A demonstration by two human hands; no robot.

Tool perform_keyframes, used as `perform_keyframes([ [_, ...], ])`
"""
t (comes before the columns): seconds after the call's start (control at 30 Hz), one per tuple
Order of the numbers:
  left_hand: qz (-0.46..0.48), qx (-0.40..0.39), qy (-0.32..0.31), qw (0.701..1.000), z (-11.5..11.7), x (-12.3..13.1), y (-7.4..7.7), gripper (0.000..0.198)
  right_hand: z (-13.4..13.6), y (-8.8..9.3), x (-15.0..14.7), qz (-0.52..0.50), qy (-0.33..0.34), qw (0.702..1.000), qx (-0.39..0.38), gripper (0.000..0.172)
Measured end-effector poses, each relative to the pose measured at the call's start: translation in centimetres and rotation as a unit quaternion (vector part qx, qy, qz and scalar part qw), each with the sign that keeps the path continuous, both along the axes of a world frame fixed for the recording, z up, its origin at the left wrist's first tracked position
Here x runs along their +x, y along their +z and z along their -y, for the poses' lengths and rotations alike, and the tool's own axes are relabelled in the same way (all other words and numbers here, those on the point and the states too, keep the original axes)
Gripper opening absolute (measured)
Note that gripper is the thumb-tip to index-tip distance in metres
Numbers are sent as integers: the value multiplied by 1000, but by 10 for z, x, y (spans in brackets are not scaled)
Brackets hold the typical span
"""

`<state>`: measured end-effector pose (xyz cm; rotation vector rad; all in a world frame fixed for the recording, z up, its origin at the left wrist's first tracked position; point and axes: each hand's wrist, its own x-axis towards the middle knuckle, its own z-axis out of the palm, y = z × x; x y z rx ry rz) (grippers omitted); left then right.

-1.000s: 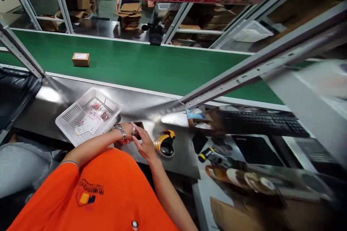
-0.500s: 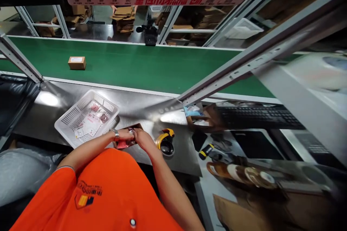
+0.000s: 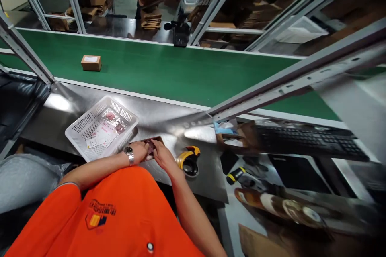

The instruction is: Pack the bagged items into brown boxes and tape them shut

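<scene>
A small open cardboard box (image 3: 159, 139) lies on the steel table in front of my body. Over its left end is my left hand (image 3: 139, 151), with a metal watch on the wrist and the fingers bent into the box. From the other side my right hand (image 3: 162, 155) reaches in, fingers curled. Between the fingertips of both hands shows a small dark reddish item (image 3: 150, 147); its kind I cannot make out. Left of the box stands a white plastic basket (image 3: 79, 127) holding pink-and-white cards (image 3: 104, 134) and small pink packets (image 3: 120, 128).
A yellow-and-black scanner (image 3: 188, 161) stands just right of my right hand. Behind the table runs a green conveyor belt (image 3: 157, 68) carrying a labelled carton (image 3: 91, 63). A metal post (image 3: 241, 100), keyboard (image 3: 310, 140) and tape rolls (image 3: 277, 204) are at the right.
The view has shifted, so the table things sit further right. Red contents showed under my left hand before; now a dark reddish item shows between my hands. Across the belt, the cardboard stack looks lower.
</scene>
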<state>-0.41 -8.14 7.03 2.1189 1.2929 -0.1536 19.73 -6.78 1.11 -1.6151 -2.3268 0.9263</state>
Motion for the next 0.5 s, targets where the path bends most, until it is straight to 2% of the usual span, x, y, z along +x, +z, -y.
perform_keyframes([
  [0.13, 8, -3, -17, 1000, -9, 13, -10, 55, 1, -4, 6, -56, 30, 997, -32, 70],
  [0.2, 24, -1, -25, 999, -9, 13, -14, 69, 0, -4, 7, -63, 28, 997, -40, 72],
  [0.27, 55, 13, -38, 998, -5, 6, -14, 78, -2, -3, 9, -77, 27, 995, -49, 67],
  [0.4, 131, 67, -47, 988, 2, -29, -7, 78, -4, -2, 8, -64, 32, 995, -68, 66],
  [0.43, 139, 73, -27, 987, 2, -42, -5, 77, -4, -1, 6, -47, 27, 996, -73, 69],
  [0.5, 122, 69, 53, 989, -4, -72, -2, 71, -4, 1, 1, -3, 24, 996, -81, 71],
])
